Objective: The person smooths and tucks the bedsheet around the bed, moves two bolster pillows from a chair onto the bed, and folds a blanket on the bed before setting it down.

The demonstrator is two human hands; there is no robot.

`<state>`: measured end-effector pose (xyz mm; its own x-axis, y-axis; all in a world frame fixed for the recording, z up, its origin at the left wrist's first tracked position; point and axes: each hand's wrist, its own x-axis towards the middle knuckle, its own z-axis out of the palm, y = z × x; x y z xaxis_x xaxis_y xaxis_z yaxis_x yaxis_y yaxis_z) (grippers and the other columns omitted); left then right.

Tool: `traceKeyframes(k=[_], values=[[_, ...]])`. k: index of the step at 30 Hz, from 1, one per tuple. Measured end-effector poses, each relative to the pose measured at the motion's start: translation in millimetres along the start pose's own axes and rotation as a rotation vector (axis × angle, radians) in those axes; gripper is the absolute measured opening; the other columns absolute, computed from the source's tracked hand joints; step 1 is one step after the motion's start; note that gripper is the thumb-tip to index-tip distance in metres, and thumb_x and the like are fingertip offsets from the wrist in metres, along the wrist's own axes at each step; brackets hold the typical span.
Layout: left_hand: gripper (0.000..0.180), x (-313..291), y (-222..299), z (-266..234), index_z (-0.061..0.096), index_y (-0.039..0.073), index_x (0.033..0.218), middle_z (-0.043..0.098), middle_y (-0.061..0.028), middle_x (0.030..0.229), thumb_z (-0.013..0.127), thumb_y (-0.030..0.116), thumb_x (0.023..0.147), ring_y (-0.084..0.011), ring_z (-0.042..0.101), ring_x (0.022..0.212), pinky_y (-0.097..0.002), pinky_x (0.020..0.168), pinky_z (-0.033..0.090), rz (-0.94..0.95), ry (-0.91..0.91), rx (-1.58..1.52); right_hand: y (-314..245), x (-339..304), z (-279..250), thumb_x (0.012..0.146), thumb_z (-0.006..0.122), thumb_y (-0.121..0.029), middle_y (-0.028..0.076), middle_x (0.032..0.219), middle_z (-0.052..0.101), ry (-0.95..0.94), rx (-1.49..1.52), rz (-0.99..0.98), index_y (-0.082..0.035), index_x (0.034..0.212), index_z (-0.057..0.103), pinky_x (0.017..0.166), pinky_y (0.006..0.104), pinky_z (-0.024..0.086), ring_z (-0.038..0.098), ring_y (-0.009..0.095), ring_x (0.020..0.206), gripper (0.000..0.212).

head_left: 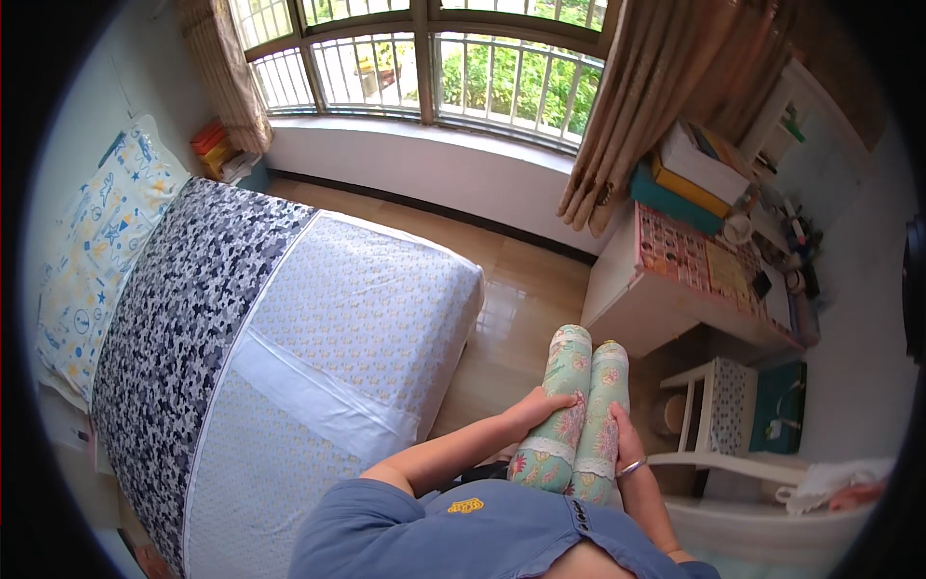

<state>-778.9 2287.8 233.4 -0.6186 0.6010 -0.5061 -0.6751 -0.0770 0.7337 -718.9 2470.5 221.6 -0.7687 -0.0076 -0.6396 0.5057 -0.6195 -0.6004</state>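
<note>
Two long, round bolster pillows lie side by side in front of my body, pale green with pink flowers and white lace bands. My left hand (542,407) grips the left bolster pillow (561,372) along its outer side, thumb on top. On the outer side of the right bolster pillow (609,381), my right hand (627,439) is closed around it, a silvery bangle on that wrist. The pillows' far ends point away from me toward the window. Their near ends meet my blue shirt (502,531). The fingers underneath are hidden.
A bed (318,318) with a pale patterned sheet and a camouflage-print cover stands at my left, a patterned pillow (106,232) at its head. At the right are a cluttered desk (617,289), a white chair (714,405) and a teal box (777,410). Curtains (617,116) flank the barred window.
</note>
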Motion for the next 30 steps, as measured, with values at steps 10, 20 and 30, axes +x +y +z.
traceKeyframes(k=[10, 20, 30], values=[[0.048, 145.2, 117.8, -87.2, 0.038, -0.003, 0.114, 0.051, -0.014, 0.101, 0.054, 0.021, 0.076, -0.0187, 0.053, 0.088, -0.0313, 0.077, 0.044, 0.129, 0.19, -0.194, -124.0, 218.0, 69.6, 0.08, 0.051, -0.028, 0.01, 0.098, 0.053, -0.171, -0.142, 0.172, 0.0, 0.111, 0.042, 0.073, 0.0302, 0.046, 0.054, 0.019, 0.082, 0.042], [0.045, 278.4, 272.9, -190.2, 0.041, -0.004, 0.112, 0.053, -0.0132, 0.098, 0.055, 0.021, 0.076, -0.0185, 0.054, 0.086, -0.0309, 0.077, 0.045, 0.246, 0.31, -0.27, -258.0, 389.0, 202.9, 0.081, 0.047, -0.034, 0.012, 0.102, 0.053, -0.351, -0.351, 0.227, -0.002, 0.114, 0.041, 0.078, 0.0342, 0.044, 0.053, 0.023, 0.088, 0.046], [0.047, 325.4, 404.0, -315.6, 0.042, -0.003, 0.111, 0.054, -0.0145, 0.098, 0.057, 0.022, 0.075, -0.0197, 0.057, 0.083, -0.032, 0.072, 0.048, 0.257, 0.491, -0.51, -317.0, 562.7, 361.9, 0.081, 0.048, -0.031, 0.013, 0.098, 0.054, -0.459, -0.55, 0.376, -0.001, 0.112, 0.041, 0.074, 0.0344, 0.045, 0.054, 0.023, 0.083, 0.044]])
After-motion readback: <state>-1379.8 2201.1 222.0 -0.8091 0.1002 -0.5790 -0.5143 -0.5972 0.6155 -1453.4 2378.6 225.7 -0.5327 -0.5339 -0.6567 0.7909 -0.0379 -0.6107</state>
